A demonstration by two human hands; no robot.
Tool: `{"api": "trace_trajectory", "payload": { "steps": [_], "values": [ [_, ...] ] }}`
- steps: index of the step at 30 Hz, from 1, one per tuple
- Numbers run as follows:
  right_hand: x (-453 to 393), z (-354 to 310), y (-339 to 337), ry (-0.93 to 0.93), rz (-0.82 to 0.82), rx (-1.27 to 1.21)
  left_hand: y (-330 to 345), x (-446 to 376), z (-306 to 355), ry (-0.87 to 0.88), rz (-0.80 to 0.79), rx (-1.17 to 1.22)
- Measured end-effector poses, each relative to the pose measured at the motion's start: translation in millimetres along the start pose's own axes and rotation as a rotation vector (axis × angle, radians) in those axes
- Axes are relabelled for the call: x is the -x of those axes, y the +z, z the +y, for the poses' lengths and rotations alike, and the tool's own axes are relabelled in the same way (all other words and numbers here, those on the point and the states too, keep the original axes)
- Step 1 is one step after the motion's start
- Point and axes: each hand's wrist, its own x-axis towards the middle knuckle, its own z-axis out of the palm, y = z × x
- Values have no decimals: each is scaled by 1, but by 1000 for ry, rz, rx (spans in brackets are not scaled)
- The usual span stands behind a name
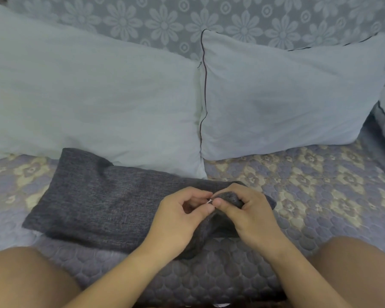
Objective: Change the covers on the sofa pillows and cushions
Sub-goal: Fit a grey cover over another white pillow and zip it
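A dark grey cover (102, 201) lies flat on the quilted sofa seat (309, 196), stretching from the left of the seat toward the middle, its far edge touching the bottom of the left pale pillow (87, 96). Its right end is bunched up and lifted off the seat, and that is where both hands meet. The right hand (245, 210) has a closed grip on the bunched corner of the cover, fingers curled over the top of the fabric and thumb pressed in from below. The left hand (182, 216) sits just beside it, its fingers curled in a narrow pinch on a small silver zipper pull (210, 201) at the edge of that same corner. So the held part of the cover is only its right end; the rest spreads away to the left of the hands. A second pale pillow (293, 96) with dark piping leans against the flower-patterned sofa back (165, 21), touching the first.
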Motion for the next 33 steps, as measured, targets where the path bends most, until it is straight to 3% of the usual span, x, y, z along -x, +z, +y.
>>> {"api": "trace_trajectory", "payload": {
  "steps": [8,12,16,19,24,26,28,29,31,33],
  "values": [
    [4,3,3,-190,13,207,-17,-4,7,-164,-94,-41],
    [5,6,6,-401,79,378,-19,-2,12,-432,-161,439],
    [8,7,14,-564,121,552,-23,-6,14,-501,-138,417],
    [5,-1,12,-425,264,478,-30,-15,13,-499,-68,234],
    [-15,-8,-39,33,750,223,-56,-31,7,-359,308,-379],
    [-27,4,-65,213,828,224,-65,-27,12,-224,415,-523],
    [-31,13,-76,340,760,394,-60,-19,18,-61,420,-545],
    [-31,11,-71,300,700,543,-54,-13,19,14,385,-560],
    [-25,4,-37,-57,482,718,-41,-4,20,112,304,-617],
    [-16,2,6,-379,101,778,-35,1,14,199,250,-692]
  ]
}}
